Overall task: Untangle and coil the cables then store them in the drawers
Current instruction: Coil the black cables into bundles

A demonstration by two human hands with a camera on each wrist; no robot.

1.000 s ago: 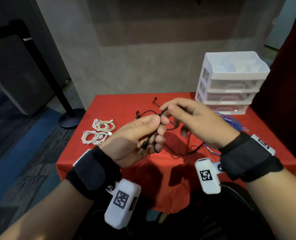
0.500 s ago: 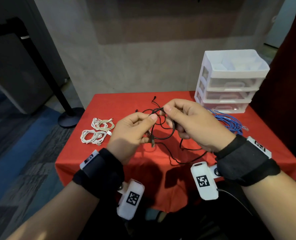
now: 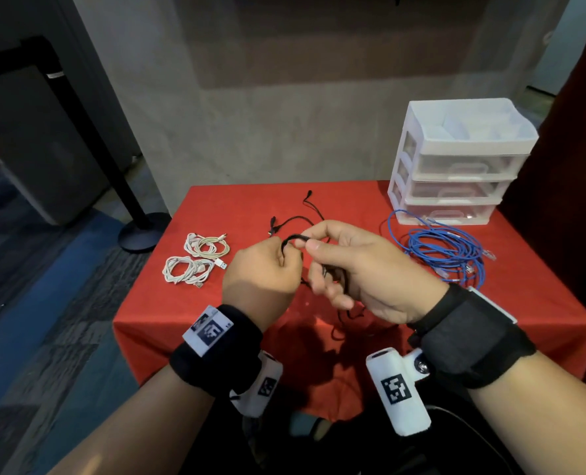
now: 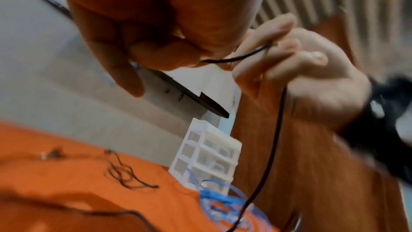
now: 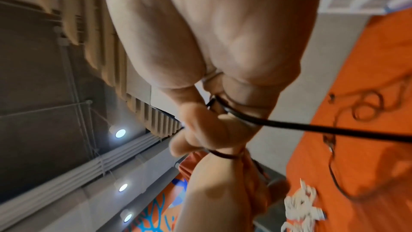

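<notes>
Both hands hold a thin black cable (image 3: 293,238) above the red table (image 3: 250,207). My left hand (image 3: 264,272) grips gathered loops of it in curled fingers. My right hand (image 3: 346,265) pinches the cable (image 4: 236,57) between thumb and forefinger just right of the left hand. In the right wrist view the black cable (image 5: 312,128) runs off from the fingers towards the table. Its loose ends (image 3: 307,197) lie on the cloth behind the hands. The white drawer unit (image 3: 456,166) stands at the back right, its three drawers pushed in.
A tangled blue cable (image 3: 445,248) lies in front of the drawer unit. Two coiled white cables (image 3: 195,258) lie on the left of the table. A black post with a round base (image 3: 141,231) stands on the floor at the left.
The left hand has turned palm down and closed round the loops. The right hand's pinch has moved closer to the left hand, and less black cable hangs loose.
</notes>
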